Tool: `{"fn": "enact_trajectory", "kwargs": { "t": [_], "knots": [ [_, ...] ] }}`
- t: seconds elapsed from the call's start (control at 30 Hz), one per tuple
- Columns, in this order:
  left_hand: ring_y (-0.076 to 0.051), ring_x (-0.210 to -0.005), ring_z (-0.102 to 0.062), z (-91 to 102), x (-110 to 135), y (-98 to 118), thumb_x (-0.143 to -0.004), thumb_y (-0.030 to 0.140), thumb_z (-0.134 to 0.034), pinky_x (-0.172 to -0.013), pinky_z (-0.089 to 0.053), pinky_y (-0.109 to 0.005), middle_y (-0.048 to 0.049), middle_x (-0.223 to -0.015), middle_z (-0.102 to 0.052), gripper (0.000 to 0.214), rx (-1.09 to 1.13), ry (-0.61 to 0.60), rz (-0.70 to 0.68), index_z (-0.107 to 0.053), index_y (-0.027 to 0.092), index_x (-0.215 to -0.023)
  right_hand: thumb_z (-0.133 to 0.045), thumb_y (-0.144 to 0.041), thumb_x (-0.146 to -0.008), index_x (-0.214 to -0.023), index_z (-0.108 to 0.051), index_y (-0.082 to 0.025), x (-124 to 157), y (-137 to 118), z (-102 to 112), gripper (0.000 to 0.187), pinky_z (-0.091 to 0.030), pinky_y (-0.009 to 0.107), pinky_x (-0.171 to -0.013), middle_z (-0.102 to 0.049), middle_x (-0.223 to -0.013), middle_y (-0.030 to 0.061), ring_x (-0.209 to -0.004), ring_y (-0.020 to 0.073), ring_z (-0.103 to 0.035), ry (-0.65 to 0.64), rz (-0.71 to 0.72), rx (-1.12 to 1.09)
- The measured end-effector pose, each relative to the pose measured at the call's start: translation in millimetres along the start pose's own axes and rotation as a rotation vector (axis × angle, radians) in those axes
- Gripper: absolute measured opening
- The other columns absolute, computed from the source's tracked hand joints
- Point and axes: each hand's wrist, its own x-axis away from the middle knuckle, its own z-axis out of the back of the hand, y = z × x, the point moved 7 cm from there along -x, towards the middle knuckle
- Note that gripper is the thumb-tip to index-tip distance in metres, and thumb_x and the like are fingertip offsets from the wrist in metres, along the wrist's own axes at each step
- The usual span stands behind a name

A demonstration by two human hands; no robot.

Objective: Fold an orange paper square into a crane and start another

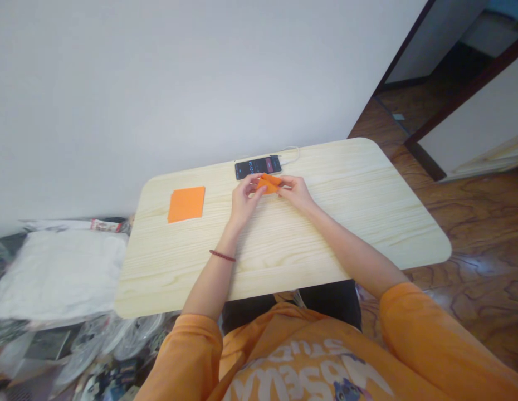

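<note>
Both my hands meet over the far middle of a light wooden table. My left hand and my right hand pinch a small folded piece of orange paper between their fingertips, just above the tabletop. A flat stack of square orange paper lies to the left of my left hand, apart from it. A red bead bracelet circles my left wrist.
A black phone with a lit screen lies just behind my hands, a white cable running from it along the wall edge. White cloth and plastic bags are piled on the floor at the left. Wooden floor and a doorway lie to the right.
</note>
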Motion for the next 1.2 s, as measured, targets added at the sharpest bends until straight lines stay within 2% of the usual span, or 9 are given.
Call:
{"fn": "enact_trajectory", "kwargs": {
  "t": [0.13,0.27,0.43,0.53,0.73,0.9,1.07,1.2],
  "knots": [
    [-0.012,-0.079,-0.065,3.5,-0.5,-7.3,-0.080,0.034,-0.064,-0.074,-0.053,-0.026,-0.0086,-0.110,-0.062,0.033,0.017,0.059,0.003,-0.059,0.019,-0.109,-0.074,-0.046,-0.061,-0.073,-0.068,-0.016,-1.3,-1.6,-0.5,0.033,-0.045,0.023,-0.049,-0.064,-0.068,0.0014,-0.056,0.0103,-0.052,-0.003,-0.008,-0.019],
    [-0.013,-0.083,-0.064,6.8,-0.7,-2.5,-0.075,0.036,-0.069,-0.074,-0.054,-0.027,-0.0094,-0.118,-0.058,0.033,0.077,0.096,-0.051,-0.063,0.020,-0.103,-0.074,-0.046,-0.060,-0.071,-0.067,-0.016,-1.0,-6.2,-0.8,0.033,-0.040,0.021,-0.047,-0.062,-0.066,0.0006,-0.055,0.0091,-0.048,-0.012,-0.012,-0.044],
    [-0.013,-0.078,-0.065,2.7,-0.5,5.3,-0.074,0.038,-0.071,-0.073,-0.054,-0.027,-0.0100,-0.120,-0.061,0.056,0.159,-0.021,-0.025,-0.053,0.027,-0.125,-0.073,-0.043,-0.059,-0.069,-0.065,-0.015,1.0,-8.9,-1.6,0.030,-0.036,0.021,-0.047,-0.060,-0.066,0.0004,-0.057,0.0097,-0.047,-0.042,-0.043,-0.015],
    [-0.016,-0.084,-0.066,1.3,0.3,9.1,-0.075,0.037,-0.070,-0.075,-0.054,-0.028,-0.0089,-0.113,-0.065,0.057,0.180,-0.086,-0.027,-0.052,0.027,-0.128,-0.072,-0.040,-0.059,-0.060,-0.060,-0.016,1.3,-8.7,-0.7,0.027,-0.036,0.022,-0.048,-0.055,-0.059,-0.0016,-0.057,0.0096,-0.047,-0.052,-0.044,0.025],
    [-0.016,-0.089,-0.065,0.5,0.8,7.0,-0.074,0.032,-0.070,-0.079,-0.053,-0.029,-0.0070,-0.111,-0.066,0.033,0.210,-0.109,-0.006,-0.064,0.021,-0.105,-0.073,-0.041,-0.061,-0.062,-0.062,-0.016,0.9,-8.4,-0.4,0.028,-0.038,0.023,-0.051,-0.056,-0.062,-0.0023,-0.054,0.0074,-0.045,-0.065,-0.024,-0.015],
    [-0.013,-0.074,-0.064,6.9,-0.5,3.5,-0.067,0.028,-0.075,-0.070,-0.052,-0.026,-0.0034,-0.090,-0.067,0.023,0.229,0.009,0.078,-0.063,0.017,-0.083,-0.076,-0.047,-0.057,-0.067,-0.065,-0.017,0.7,-1.9,-0.2,0.034,-0.040,0.022,-0.048,-0.061,-0.066,-0.0012,-0.053,0.0073,-0.047,-0.042,-0.109,-0.092],
    [-0.014,-0.077,-0.066,9.8,0.0,4.0,-0.063,0.027,-0.077,-0.073,-0.054,-0.029,-0.0033,-0.086,-0.067,0.024,0.277,0.029,0.125,-0.061,0.015,-0.077,-0.078,-0.049,-0.055,-0.066,-0.067,-0.018,0.8,1.1,0.8,0.036,-0.043,0.022,-0.050,-0.061,-0.061,-0.0012,-0.054,0.0086,-0.051,-0.016,-0.144,-0.142],
    [-0.015,-0.082,-0.066,9.3,0.3,4.6,-0.063,0.026,-0.077,-0.079,-0.053,-0.031,-0.0046,-0.088,-0.068,0.020,0.251,-0.021,0.069,-0.066,0.016,-0.076,-0.081,-0.046,-0.053,-0.062,-0.066,-0.017,2.7,-2.8,3.5,0.033,-0.045,0.023,-0.053,-0.060,-0.056,-0.0017,-0.052,0.0086,-0.052,0.019,-0.122,-0.138]
  ]
}}
